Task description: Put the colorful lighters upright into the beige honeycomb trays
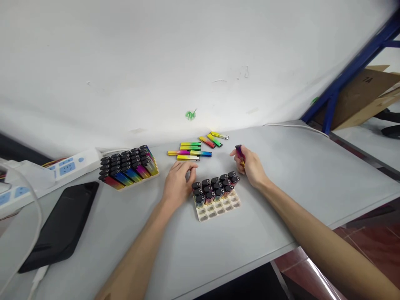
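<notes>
My right hand (252, 166) grips a lighter (240, 156), dark at the top and yellow lower down, to the right of a cream tray (204, 217). Black-topped lighters (218, 185) stand upright in the tray's back rows, while the front slots are bare. Just left of this tray lies my left hand (178, 181), fingers loosely extended and holding nothing visible; whether its thumb touches the tray I cannot tell. Behind both hands, several loose lighters (189, 158) in yellow, green, pink and blue lie flat, with more multicoloured lighters (206, 142) further back.
A second tray (137, 183) packed with upright lighters stands on the left. Beyond it are a white power strip (89, 161) and a black phone-like device (67, 221) with a cable. A white wall (156, 83) bounds the grey table (296, 166); cardboard (359, 96) sits at right.
</notes>
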The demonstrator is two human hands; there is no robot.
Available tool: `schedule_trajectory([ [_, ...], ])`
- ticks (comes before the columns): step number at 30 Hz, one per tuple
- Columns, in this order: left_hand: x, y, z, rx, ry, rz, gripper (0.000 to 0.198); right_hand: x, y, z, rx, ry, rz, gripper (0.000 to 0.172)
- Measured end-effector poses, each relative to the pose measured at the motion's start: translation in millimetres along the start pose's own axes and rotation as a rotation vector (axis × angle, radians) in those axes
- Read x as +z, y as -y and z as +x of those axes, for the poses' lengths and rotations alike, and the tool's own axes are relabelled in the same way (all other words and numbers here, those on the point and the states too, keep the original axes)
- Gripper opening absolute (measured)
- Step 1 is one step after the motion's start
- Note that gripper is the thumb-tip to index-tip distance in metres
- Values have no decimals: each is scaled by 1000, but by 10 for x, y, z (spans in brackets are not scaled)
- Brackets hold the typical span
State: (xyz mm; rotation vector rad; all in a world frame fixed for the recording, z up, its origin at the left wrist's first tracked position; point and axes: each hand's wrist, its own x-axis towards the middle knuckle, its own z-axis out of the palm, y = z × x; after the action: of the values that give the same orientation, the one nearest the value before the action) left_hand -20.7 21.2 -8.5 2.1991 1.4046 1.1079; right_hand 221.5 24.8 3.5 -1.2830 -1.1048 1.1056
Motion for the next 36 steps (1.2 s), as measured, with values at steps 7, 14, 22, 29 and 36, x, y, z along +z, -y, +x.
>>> schedule_trajectory([
  [7, 5, 4, -1, 0, 6, -6, 17, 36, 16, -28, -65, 30, 21, 36],
  [14, 0, -7, -2, 0, 5, -2, 16, -11, -36, -8, 36, 67, 47, 64],
  [22, 1, -11, -4, 3, 3, 3, 15, -23, -54, 17, 49, 13, -22, 53],
  [29, -9, -8, 0, -7, 15, 6, 16, -4, -40, 9, 35, 21, -43, 49],
  [36, -7, -9, 0, -7, 10, 0, 17, -4, -46, -2, 18, 19, -93, 51],
])
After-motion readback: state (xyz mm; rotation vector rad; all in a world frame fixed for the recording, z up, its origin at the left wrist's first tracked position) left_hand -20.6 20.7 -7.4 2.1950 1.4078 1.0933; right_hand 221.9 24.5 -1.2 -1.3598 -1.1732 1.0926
